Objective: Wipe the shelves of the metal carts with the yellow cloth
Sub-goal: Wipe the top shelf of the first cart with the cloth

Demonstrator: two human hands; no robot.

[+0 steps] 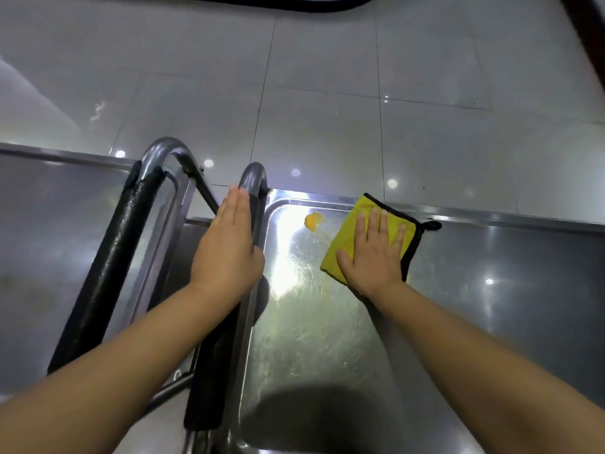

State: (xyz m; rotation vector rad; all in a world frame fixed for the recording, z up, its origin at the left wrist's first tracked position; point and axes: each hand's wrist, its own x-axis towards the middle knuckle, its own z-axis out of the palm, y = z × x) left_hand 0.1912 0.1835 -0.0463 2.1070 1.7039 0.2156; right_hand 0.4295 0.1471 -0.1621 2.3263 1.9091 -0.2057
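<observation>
So the right hand [376, 253] was flat on the yellow cloth [370, 239], fingers straight and spread a bit, pressing it down onto the top shelf [314, 339] of the metal cart. The cloth sat toward the far edge of that shelf, near the raised rim, and it had black trim with a little black loop [432, 225] sticking out at its far right corner. You could see a small yellow reflection [312, 221] of it on the steel just to the left. The shelf was pretty shiny there, with swirly marks and a big glare patch between the two hands.

The left hand [229, 247] was open too, fingers straight and together, resting against the cart's handle bar [253, 185] at the left end of the shelf, not wrapped around it. A second cart [65, 224] with a black padded handle [111, 273] stood right beside it on the left. Glossy tiled floor [327, 93] beyond both.
</observation>
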